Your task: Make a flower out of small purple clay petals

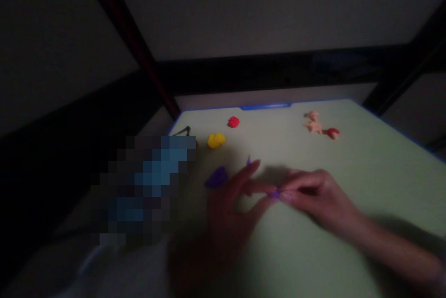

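Observation:
Between my two hands is a small piece of purple modelling clay (274,194), mostly covered by the fingertips. My left hand (232,214) pinches it from the left with thumb and a finger, while another finger points up and away. From the other side, my right hand (313,191) grips the same piece between thumb and fingers. A larger purple clay lump (216,177) lies left of my left hand. Just beyond my left fingers, a thin purple piece (248,160) is partly hidden.
A yellow clay lump (216,140) and a red clay lump (233,122) lie farther back on the pale, blue-edged table (272,140). Peach clay shapes (314,127), one joined by a red-and-peach piece (332,133), lie back right. A pixelated area covers the left side.

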